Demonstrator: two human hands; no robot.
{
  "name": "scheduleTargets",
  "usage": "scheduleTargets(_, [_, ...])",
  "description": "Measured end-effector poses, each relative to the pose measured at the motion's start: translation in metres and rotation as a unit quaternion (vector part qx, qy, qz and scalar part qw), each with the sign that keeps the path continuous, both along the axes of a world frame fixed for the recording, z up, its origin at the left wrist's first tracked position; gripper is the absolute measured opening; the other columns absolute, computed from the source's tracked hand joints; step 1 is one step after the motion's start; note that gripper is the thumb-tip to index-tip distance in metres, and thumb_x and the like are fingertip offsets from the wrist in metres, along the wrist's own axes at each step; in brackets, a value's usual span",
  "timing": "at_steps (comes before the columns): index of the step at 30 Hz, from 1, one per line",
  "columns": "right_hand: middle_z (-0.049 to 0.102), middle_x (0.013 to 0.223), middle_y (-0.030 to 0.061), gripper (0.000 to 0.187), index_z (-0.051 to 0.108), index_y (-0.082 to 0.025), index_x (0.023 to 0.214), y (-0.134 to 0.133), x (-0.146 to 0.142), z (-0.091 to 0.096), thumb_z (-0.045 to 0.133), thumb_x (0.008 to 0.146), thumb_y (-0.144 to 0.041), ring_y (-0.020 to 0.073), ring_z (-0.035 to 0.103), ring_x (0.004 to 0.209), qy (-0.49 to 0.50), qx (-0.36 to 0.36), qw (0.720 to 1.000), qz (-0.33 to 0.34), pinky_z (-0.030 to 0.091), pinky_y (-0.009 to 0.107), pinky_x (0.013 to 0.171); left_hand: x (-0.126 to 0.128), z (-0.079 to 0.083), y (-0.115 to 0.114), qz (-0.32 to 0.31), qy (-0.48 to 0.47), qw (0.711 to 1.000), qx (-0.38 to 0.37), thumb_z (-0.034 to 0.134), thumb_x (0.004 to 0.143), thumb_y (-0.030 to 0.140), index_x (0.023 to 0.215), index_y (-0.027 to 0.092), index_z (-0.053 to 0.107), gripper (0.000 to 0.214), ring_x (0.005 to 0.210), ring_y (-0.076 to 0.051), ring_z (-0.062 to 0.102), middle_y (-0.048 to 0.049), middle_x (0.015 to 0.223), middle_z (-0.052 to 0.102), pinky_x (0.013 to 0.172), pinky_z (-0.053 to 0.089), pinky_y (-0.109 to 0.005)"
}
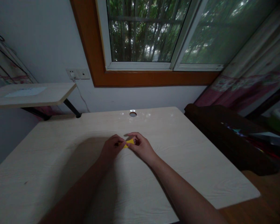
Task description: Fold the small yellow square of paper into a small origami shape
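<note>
Both hands meet over the middle of the pale desk [91, 180], around a small piece of yellow paper [130, 142]. My left hand [111, 147] is closed, its thumb and fingers pinching the left side of the paper. At the right side, my right hand [142, 146] grips the paper between thumb and fingers, with the index finger arched above it. The fingers cover part of the paper, so its full shape and any folds are hard to make out.
A raised shelf [53, 96] on black legs stands at the desk's back left. Near the back edge is a round cable hole [133, 114]. A dark wooden piece of furniture [214, 130] flanks the right side. Behind are a window [144, 37] and a wall socket [78, 74].
</note>
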State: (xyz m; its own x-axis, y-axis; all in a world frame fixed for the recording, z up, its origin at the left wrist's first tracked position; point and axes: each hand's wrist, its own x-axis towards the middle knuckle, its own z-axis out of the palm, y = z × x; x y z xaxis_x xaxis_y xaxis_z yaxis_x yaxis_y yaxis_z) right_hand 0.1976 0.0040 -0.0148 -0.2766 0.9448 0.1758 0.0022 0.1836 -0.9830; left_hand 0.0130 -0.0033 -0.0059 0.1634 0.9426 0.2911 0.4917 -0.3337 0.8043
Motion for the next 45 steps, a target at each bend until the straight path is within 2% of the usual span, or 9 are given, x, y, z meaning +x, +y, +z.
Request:
scheduleTargets(5, [0.055,0.075,-0.0027,0.032,0.062,-0.023,0.109,0.0,0.0,0.001,0.069,0.077,-0.026,0.012,0.05,0.065,0.008,-0.005,1.0,-0.007,0.041,0.025,0.061,0.0,-0.001,0.0,0.006,-0.01,1.0,-0.005,0.061,0.082,0.029,0.078,0.019,0.068,0.013,0.069,-0.013,0.059,-0.0012,0.078,0.065,0.064,0.047,-0.022])
scheduleTargets(10, [0.053,0.072,-0.0034,0.032,0.063,-0.023,0.106,0.002,0.001,0.002,0.07,0.076,-0.028,0.0121,0.048,0.064,0.031,-0.014,0.999,-0.022,0.041,0.025,0.061,0.001,0.002,-0.003,0.017,-0.054,0.997,-0.054,0.061,0.082,0.031,0.092,0.02,0.068,0.016,0.072,-0.014,0.063,-0.0013,0.083,0.07,0.066,0.049,-0.023])
scheduleTargets(17, [0.053,0.071,-0.0033,0.029,0.064,-0.022,0.101,0.002,0.0,0.008,0.071,0.074,-0.027,0.0119,0.049,0.064,0.054,-0.033,0.998,-0.03,0.042,0.024,0.061,0.0,0.002,-0.003,0.036,-0.083,0.994,-0.063,0.062,0.081,0.032,0.096,0.02,0.068,0.02,0.073,-0.014,0.063,-0.0012,0.081,0.068,0.07,0.051,-0.025])
scheduleTargets(25, [0.055,0.072,-0.0024,0.028,0.064,-0.022,0.1,0.002,0.0,0.005,0.071,0.074,-0.029,0.0127,0.05,0.065,0.036,-0.029,0.998,-0.036,0.042,0.025,0.061,0.001,-0.008,0.0,-0.008,-0.064,0.996,-0.064,0.066,0.077,0.03,0.113,0.021,0.06,0.038,0.062,-0.012,0.056,0.0022,0.074,0.062,0.059,0.045,-0.023])
scheduleTargets(30, [0.055,0.069,-0.0034,0.028,0.065,-0.022,0.099,0.002,0.0,0.005,0.073,0.073,-0.028,0.0118,0.049,0.062,0.057,-0.032,0.997,-0.027,0.041,0.024,0.06,0.002,-0.012,0.001,-0.016,-0.063,0.996,-0.061,0.067,0.076,0.029,0.123,0.021,0.053,0.049,0.063,-0.013,0.055,0.0037,0.072,0.058,0.06,0.044,-0.024])
scheduleTargets(37, [0.054,0.069,-0.0037,0.028,0.065,-0.021,0.1,0.0,-0.001,0.009,0.072,0.073,-0.028,0.0118,0.049,0.062,0.046,-0.031,0.998,-0.025,0.041,0.024,0.061,0.003,-0.006,-0.001,-0.018,-0.069,0.995,-0.068,0.065,0.077,0.025,0.121,0.021,0.053,0.046,0.063,-0.012,0.054,0.0038,0.072,0.057,0.061,0.044,-0.024])
scheduleTargets(45, [0.061,0.08,-0.0013,0.033,0.063,-0.024,0.107,0.001,-0.001,0.001,0.071,0.075,-0.027,0.0132,0.053,0.068,0.002,-0.004,1.0,-0.015,0.045,0.025,0.065,0.004,-0.007,0.0,0.008,-0.067,0.997,-0.046,0.066,0.075,0.025,0.116,0.022,0.057,0.042,0.068,-0.014,0.06,0.0013,0.078,0.062,0.065,0.048,-0.025])
